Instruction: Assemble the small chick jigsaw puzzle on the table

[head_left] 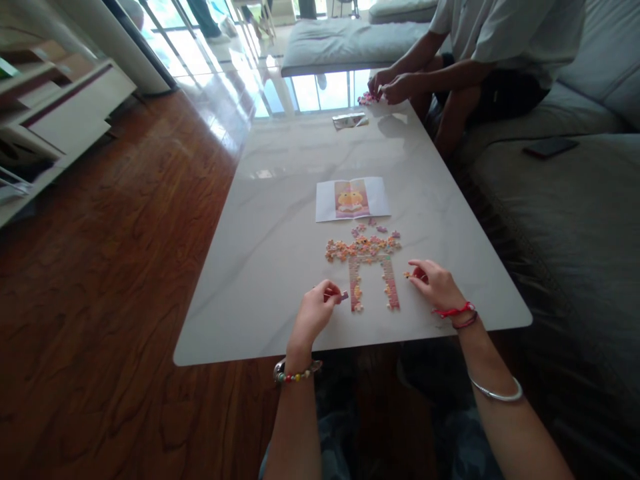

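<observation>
My left hand (320, 303) pinches a small purple jigsaw piece (345, 295) just left of the partly joined puzzle (393, 293). That puzzle forms a frame with a top strip and two side strips, pinkish at the lower ends. On its right, my right hand (434, 281) has an orange jigsaw piece (407, 275) at its closed fingertips. A heap of loose orange and pink pieces (363, 247) lies along the puzzle's top edge, with several purple pieces (381, 229) scattered behind it. Farther back rests a creased picture sheet (326, 200) showing a yellow figure.
A white marbled table (270, 240) carries everything. At its far right corner, another person's hands (393, 87) handle pink pieces (367, 99), near a silvery packet (350, 121). A grey sofa (560, 200) with a dark phone (550, 147) stands along the right side.
</observation>
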### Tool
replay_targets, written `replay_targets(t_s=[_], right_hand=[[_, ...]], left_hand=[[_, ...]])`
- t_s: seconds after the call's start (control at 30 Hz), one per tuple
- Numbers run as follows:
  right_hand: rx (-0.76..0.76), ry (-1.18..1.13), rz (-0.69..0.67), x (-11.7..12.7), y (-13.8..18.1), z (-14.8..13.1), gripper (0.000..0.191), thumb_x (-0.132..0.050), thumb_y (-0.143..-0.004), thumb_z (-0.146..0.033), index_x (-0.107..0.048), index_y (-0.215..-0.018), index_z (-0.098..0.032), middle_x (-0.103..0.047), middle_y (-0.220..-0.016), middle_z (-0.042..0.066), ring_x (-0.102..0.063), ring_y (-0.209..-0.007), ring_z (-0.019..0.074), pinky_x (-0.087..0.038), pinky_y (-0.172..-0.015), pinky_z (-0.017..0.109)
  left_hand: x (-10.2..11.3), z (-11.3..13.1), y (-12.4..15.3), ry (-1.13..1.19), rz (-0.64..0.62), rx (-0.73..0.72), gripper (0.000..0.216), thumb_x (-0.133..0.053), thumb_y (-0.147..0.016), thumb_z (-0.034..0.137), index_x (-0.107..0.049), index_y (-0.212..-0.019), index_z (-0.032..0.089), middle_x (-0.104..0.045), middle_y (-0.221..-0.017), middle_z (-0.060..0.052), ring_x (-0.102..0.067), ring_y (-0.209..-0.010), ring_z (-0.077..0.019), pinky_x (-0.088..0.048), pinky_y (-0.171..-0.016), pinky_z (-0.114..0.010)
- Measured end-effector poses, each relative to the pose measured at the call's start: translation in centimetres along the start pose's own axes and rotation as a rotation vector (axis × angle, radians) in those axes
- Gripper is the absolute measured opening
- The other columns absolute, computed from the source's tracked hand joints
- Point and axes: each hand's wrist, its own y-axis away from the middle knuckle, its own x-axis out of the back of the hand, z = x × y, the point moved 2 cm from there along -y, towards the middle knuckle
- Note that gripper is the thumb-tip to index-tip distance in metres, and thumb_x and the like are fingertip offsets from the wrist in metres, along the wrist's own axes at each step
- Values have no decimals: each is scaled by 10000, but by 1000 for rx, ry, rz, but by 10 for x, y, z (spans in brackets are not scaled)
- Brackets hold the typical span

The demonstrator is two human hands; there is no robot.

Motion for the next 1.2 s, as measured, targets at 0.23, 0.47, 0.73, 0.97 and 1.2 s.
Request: replay_targets(t_s=[0.23, 0.47, 0.73, 0.97, 1.2], right_hand=[[1, 41, 46, 6, 0, -3, 271, -479, -755, -167, -556, -1015, -159, -578, -850, 76, -540, -781, 191, -454, -734, 351], [82, -480, -176, -19, 6, -69, 281, -516, -765, -283, -549, -1032, -202, -576, -919, 58, -570, -654, 109, -490, -562, 235], [-101, -708, -337, -39, 18, -91, 149, -566, -727, -291, -604, -802, -167, -609, -719, 21, -583, -573, 103, -490, -539, 222], [85, -467, -234, -33, 12, -91, 87, -528, -750, -215, -596, -788, -175, -551, -753, 22, -553, -607, 90, -481, -575, 216], [154, -151, -46, -1, -14, -43, 148, -465, -800, -230, -593, -869, -199, -572, -813, 38, -560, -649, 115, -469, -633, 253]], left_hand=[[-7, 5, 1, 133, -56, 8, 72, -535, -655, 219, -540, -709, 171, -612, -677, -1, -574, -631, -116, -421, -575, -219], [-13, 18, 7, 166, -147, -19, 114, -574, -647, 265, -535, -676, 162, -590, -626, 8, -532, -579, -100, -407, -540, -207], [-14, 18, 13, 192, -251, -29, 106, -591, -632, 234, -535, -679, 158, -574, -629, 16, -528, -591, -96, -410, -533, -199], [-22, 25, 9, 234, -161, -93, 140, -580, -661, 277, -507, -661, 157, -568, -617, 22, -539, -582, -93, -428, -547, -206], [-19, 42, -16, 164, 96, -106, 96, -502, -725, 247, -506, -778, 167, -595, -760, -24, -582, -648, -113, -463, -589, -231]])
